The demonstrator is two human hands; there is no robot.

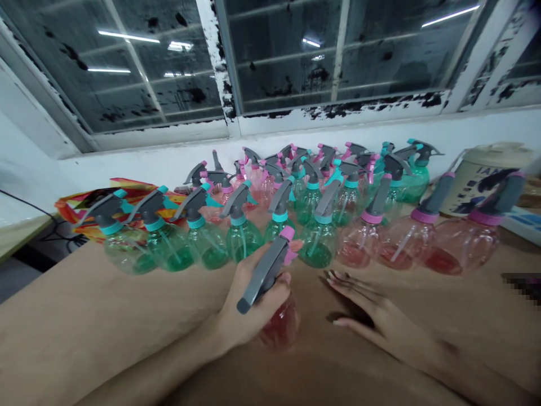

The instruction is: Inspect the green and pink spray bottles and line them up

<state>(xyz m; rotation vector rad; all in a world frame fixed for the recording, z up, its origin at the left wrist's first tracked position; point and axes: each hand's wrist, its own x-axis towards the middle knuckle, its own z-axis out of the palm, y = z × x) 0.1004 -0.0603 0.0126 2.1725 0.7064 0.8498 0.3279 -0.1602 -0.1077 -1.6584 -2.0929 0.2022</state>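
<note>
My left hand point(257, 299) is wrapped round the neck of a pink spray bottle point(282, 327), whose grey trigger head with a pink nozzle leans up past my fingers. The bottle stands near the table's front, its lower body showing below my hand. To its right, my right hand point(376, 316) lies over the table with the fingers stretched out and nothing in them. Just beyond both hands runs a row of spray bottles: green ones with turquoise collars point(207, 245) on the left and middle, pink ones with pink collars point(359, 245) on the right.
Behind the row, more green and pink spray bottles point(310, 194) crowd against the wall below the window. A colourful plastic bag point(67, 208) lies at the back left. A cream-coloured container point(473, 180) with printing stands at the back right. The brown tabletop point(127, 316) stretches to the left.
</note>
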